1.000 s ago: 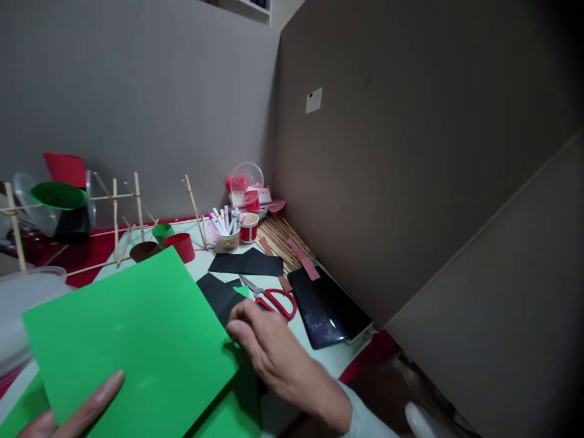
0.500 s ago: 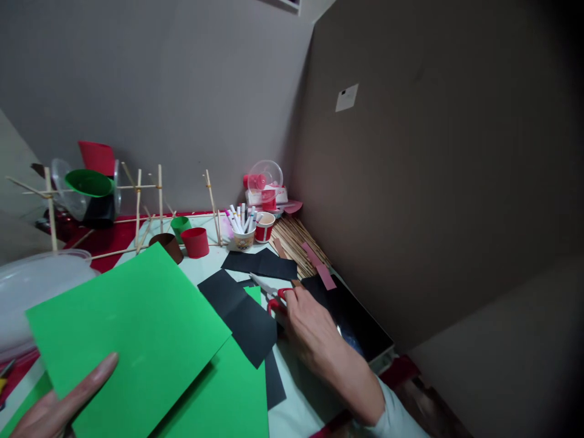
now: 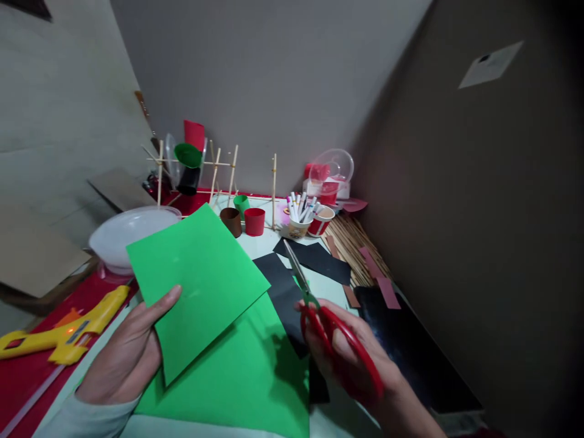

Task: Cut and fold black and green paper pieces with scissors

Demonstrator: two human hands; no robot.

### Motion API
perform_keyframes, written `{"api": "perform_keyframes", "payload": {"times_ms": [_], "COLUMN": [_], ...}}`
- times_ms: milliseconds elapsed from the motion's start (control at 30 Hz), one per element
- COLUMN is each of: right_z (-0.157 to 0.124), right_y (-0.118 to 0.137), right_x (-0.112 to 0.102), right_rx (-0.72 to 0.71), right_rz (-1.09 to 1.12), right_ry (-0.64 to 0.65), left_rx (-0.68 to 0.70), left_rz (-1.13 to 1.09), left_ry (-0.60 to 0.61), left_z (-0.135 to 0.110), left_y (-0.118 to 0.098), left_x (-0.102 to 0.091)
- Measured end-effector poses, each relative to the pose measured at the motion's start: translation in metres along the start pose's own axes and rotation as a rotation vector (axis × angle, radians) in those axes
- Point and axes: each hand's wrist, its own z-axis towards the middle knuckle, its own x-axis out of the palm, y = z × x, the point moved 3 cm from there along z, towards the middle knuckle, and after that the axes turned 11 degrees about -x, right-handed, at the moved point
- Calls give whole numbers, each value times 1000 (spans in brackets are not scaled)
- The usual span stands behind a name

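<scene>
My left hand (image 3: pixel 137 340) pinches a square of green paper (image 3: pixel 201 280) by its left edge, thumb on top and fingers behind. In my right hand (image 3: pixel 356 340) is a pair of scissors (image 3: pixel 337 347) with red handles; its blades look closed and point up and away. The blades are apart from the held paper, to its right. Beneath both hands lies a larger green sheet (image 3: pixel 255 377) on the table. Black paper pieces (image 3: pixel 314 258) lie beyond the scissors, and one black piece is partly covered by the green sheet.
A yellow glue gun (image 3: pixel 77 331) with a lit orange light lies at left. Behind it sits a plastic bowl (image 3: pixel 104 243). Stick frames (image 3: pixel 274 188), paper rings (image 3: pixel 254 221) and a cup of markers (image 3: pixel 298 228) stand at the back. Wooden sticks (image 3: pixel 351 237) lie along the right.
My right hand has lifted the scissors off the table area and turned them upright, handles in its grip. The view has swung left, bringing the glue gun into sight. My left hand still holds the paper.
</scene>
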Motion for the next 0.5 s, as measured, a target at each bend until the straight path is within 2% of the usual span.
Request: {"api": "perform_keyframes", "payload": {"times_ms": [100,233,400,500], "right_z": [4,6,2,-6], "right_y": [-12,-16,-16,-17], "right_x": [20,34,35,32], "right_rx": [117,187,236,289], "right_rz": [378,760,838,867], "right_ry": [168,323,446,393], "left_rx": [29,21,-12,0], "left_rz": [-39,-192,-240,-246], "left_ry": [-21,-23,-50,-44], "left_z": [3,8,11,13], "left_y": [-3,-8,-8,-6], "left_x": [-8,-10,-4,-2]}}
